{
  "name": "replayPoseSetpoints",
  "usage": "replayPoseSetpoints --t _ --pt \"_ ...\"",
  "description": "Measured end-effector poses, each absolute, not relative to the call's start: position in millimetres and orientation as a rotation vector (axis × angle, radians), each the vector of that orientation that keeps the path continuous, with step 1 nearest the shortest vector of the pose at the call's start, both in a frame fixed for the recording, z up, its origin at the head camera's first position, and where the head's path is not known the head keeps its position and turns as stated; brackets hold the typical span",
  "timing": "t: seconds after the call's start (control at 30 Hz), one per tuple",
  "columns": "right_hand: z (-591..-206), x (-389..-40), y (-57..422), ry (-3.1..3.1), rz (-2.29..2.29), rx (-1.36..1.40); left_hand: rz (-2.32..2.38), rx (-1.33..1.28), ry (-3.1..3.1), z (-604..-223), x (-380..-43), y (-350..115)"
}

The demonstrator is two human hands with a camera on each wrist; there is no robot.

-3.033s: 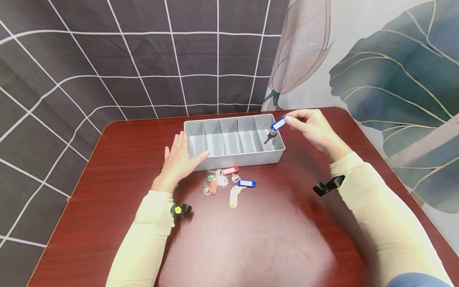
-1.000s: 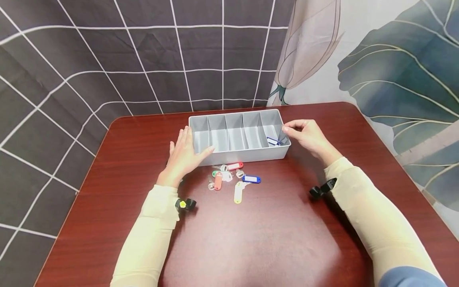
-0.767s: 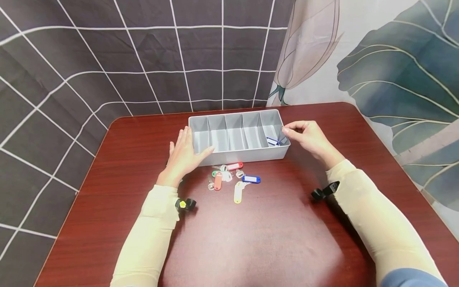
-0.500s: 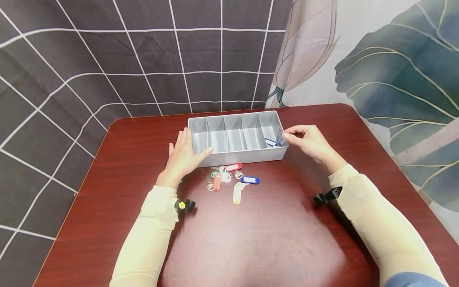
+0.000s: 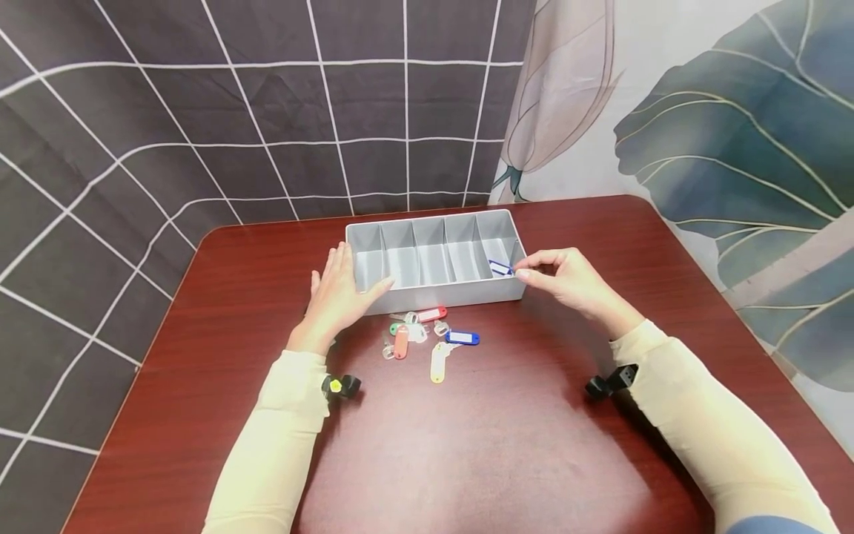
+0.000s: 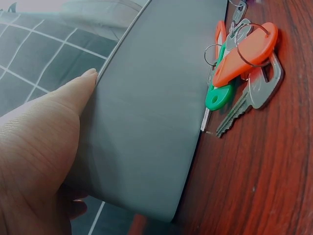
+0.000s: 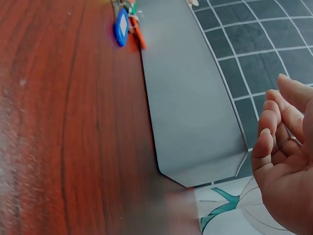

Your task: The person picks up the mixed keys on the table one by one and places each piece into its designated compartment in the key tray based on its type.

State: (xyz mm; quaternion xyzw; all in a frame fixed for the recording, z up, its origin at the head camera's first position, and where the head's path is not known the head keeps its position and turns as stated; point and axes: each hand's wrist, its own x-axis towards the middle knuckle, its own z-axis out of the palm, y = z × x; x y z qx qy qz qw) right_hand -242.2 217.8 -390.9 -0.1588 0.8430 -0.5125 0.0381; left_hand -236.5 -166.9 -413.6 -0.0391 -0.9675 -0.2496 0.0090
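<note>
A long grey tray (image 5: 440, 297) with several compartments stands on the table. My left hand (image 5: 335, 293) rests on its left end, fingers straight along the end wall and thumb over the front rim. A blue key tag (image 5: 500, 268) lies in the rightmost compartment. My right hand (image 5: 567, 280) is at the tray's right front corner, fingertips at the rim close to that tag. In the right wrist view its fingers are loosely bent, with nothing visible between them. In front of the tray lie keys with a red tag (image 5: 431, 314), orange tag (image 5: 400, 343), green tag (image 6: 219, 97), blue tag (image 5: 463, 338) and yellow tag (image 5: 437, 365).
The dark red wooden table (image 5: 507, 445) extends in front of and beside the tray. A dark grid-patterned curtain (image 5: 360, 104) hangs close behind it, with a leaf-patterned curtain (image 5: 720, 163) to the right.
Three seconds ago my right hand held the blue-tagged key over the rightmost compartment; now the tag lies in it. Since then my right hand has come forward along the tray's right rim. The left hand stays put.
</note>
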Motion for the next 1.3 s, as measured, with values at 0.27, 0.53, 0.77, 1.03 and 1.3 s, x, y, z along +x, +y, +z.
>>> replayPoseSetpoints --t 0.27,0.53,0.77,1.03,1.3 --pt "-394.7 -231.1 210.6 2.522 -1.568 -0.599 -0.785 -0.129 -3.016 -412.6 -235.3 -166.9" --pt "-403.8 -224.7 198.7 2.523 -1.441 -0.697 -0.785 -0.120 -3.018 -414.4 -234.5 -166.9" --pt "-413.7 -223.1 188.3 2.485 -1.374 -0.756 -0.800 -0.122 -3.014 -412.9 -233.8 -166.3" --pt "-422.3 -224.7 177.7 2.405 -1.357 -0.825 -0.773 -0.136 -3.002 -412.6 -234.4 -165.9" --pt "-427.9 -228.5 167.2 2.401 -1.225 -0.869 -0.769 -0.126 -3.018 -413.1 -233.9 -166.3"
